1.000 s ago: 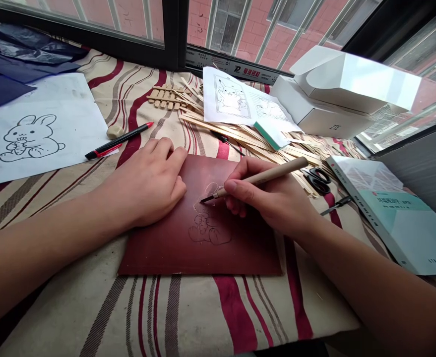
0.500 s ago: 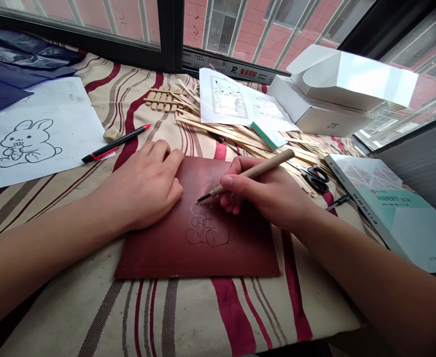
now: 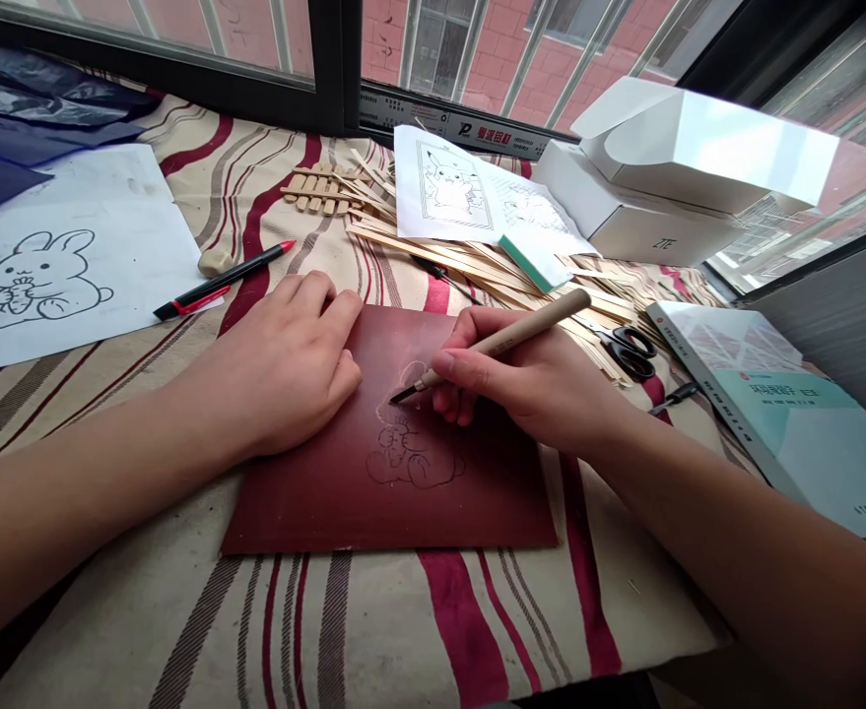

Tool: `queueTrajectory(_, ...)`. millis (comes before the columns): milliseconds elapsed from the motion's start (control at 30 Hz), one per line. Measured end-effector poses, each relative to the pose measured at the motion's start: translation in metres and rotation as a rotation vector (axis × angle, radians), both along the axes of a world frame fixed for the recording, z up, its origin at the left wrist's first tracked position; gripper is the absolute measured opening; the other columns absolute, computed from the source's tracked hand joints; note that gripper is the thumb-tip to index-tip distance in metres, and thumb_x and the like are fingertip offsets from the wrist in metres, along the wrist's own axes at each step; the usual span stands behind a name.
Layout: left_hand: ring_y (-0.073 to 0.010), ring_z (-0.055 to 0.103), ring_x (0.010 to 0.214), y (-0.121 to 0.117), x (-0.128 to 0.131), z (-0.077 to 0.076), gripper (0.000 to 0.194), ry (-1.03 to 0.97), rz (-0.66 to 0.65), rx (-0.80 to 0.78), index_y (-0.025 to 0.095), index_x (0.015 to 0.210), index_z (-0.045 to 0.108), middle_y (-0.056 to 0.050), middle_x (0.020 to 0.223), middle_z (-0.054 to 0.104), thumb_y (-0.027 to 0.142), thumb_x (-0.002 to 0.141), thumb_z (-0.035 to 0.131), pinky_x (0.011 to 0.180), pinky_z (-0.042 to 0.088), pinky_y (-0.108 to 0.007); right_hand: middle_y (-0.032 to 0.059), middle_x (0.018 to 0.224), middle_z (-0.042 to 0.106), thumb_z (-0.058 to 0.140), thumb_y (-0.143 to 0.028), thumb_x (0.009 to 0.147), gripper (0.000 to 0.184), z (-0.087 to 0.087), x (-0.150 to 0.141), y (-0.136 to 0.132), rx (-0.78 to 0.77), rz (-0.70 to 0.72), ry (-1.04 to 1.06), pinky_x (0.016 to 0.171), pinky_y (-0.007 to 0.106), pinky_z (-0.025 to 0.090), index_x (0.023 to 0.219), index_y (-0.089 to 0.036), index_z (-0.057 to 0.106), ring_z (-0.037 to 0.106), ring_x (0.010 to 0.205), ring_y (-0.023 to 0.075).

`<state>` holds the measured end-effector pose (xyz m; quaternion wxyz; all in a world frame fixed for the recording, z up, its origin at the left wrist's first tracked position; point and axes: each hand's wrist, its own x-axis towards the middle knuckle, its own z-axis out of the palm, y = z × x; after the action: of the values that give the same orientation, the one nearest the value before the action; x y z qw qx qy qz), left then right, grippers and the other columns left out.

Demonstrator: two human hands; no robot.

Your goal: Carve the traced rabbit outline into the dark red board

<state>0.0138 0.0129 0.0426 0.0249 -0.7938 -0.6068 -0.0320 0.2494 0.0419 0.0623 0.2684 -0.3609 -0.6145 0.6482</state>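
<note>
A dark red linoleum sheet lies flat on the striped cloth, with a rabbit drawing in thin dark lines. Pale cut lines run along the ear and head outline. My right hand grips a carving gouge by its wooden handle, like a pen. The dark metal tip touches the sheet at the rabbit's head. My left hand is closed, pressing on the sheet's upper left part with curled fingers; its fingertips are partly hidden.
Left lie a paper with a rabbit drawing, a black and red pen and an eraser. Behind are wooden strips, a printed sheet and a white box. Scissors and a book are on the right.
The gouge tip has shifted very slightly left along the head outline, and its handle end has edged up and right. The whole view has moved a little. My left hand keeps its place on the sheet.
</note>
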Motion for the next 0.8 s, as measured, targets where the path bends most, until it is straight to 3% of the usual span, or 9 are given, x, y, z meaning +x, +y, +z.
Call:
queueTrajectory(167, -0.0428, 0.062, 0.126, -0.001, -0.004, -0.001, 0.045, 0.003, -0.026, 0.009, 0.016, 0.124, 0.062, -0.021, 0.128, 0.062, 0.033, 0.099, 0.028, 0.115, 0.054, -0.063, -0.0005, 0.066, 0.075, 0.096, -0.034, 0.084, 0.037, -0.002, 0.0, 0.004, -0.034, 0.018, 0.033, 0.053, 0.022, 0.057, 0.077, -0.019, 0.062, 0.067, 0.055, 0.0108)
queueTrajectory(333, -0.0385, 0.061, 0.124, -0.001, -0.011, -0.009, 0.04, -0.025, -0.07, 0.082, 0.018, 0.122, 0.06, -0.017, 0.125, 0.061, 0.033, 0.104, 0.028, 0.114, 0.054, -0.061, -0.0058, 0.058, 0.064, 0.093, -0.037, 0.087, 0.038, -0.005, 0.017, 0.009, 0.059, -0.082, 0.118, 0.043, 0.021, 0.043, 0.08, -0.022, 0.059, 0.057, 0.048, 0.0088)
queueTrajectory(500, -0.0368, 0.061, 0.119, 0.0, -0.017, -0.018, 0.038, -0.055, -0.096, 0.164, 0.021, 0.125, 0.06, -0.015, 0.122, 0.062, 0.035, 0.105, 0.031, 0.111, 0.054, -0.059, -0.0015, 0.07, 0.072, 0.095, -0.032, 0.084, 0.027, 0.003, 0.025, 0.009, 0.044, 0.114, 0.017, 0.053, 0.023, 0.053, 0.09, -0.018, 0.074, 0.064, 0.059, 0.0106)
queueTrajectory(700, -0.037, 0.062, 0.121, 0.0, -0.02, -0.022, 0.04, -0.078, -0.104, 0.186, 0.021, 0.13, 0.061, -0.014, 0.123, 0.062, 0.035, 0.105, 0.033, 0.112, 0.053, -0.058, -0.0021, 0.065, 0.07, 0.096, -0.034, 0.084, 0.033, 0.0, 0.02, -0.001, 0.177, -0.002, -0.014, 0.052, 0.025, 0.05, 0.083, -0.02, 0.066, 0.062, 0.057, 0.0113)
queueTrajectory(800, -0.038, 0.062, 0.121, 0.0, -0.018, -0.019, 0.041, -0.077, -0.104, 0.183, 0.02, 0.127, 0.062, -0.016, 0.124, 0.062, 0.036, 0.104, 0.032, 0.112, 0.054, -0.06, -0.0017, 0.068, 0.071, 0.094, -0.038, 0.088, 0.033, -0.002, 0.021, -0.003, 0.236, 0.027, -0.029, 0.054, 0.027, 0.051, 0.083, -0.021, 0.066, 0.063, 0.059, 0.0121)
